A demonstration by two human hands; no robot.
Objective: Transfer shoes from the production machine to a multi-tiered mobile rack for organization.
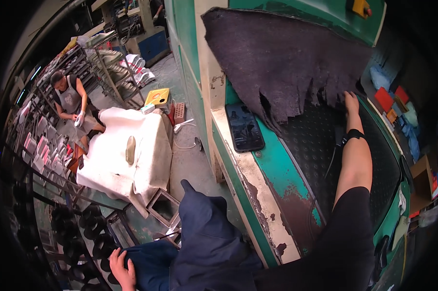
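My right hand (351,103) reaches far over a black studded belt (306,145), at the torn lower edge of a dark, ragged flap (287,58). Its fingers are mostly hidden there, so I cannot tell whether they grip the flap. A black band (353,136) circles that wrist. My left hand (123,269) is low at the left, open, fingers apart, beside my dark blue trousers (153,262), with nothing in it. On the machine's worn green and cream ledge (270,194) lies a smartphone (244,127) with its screen lit, left of the belt.
To the left, a pale cloth (112,160) covers a block with a shoe-sole-shaped piece (130,150) on it. Beyond sits another person (71,99) handling a light object. Racks (115,72) hold footwear parts. A cardboard box (422,184) stands right of the machine.
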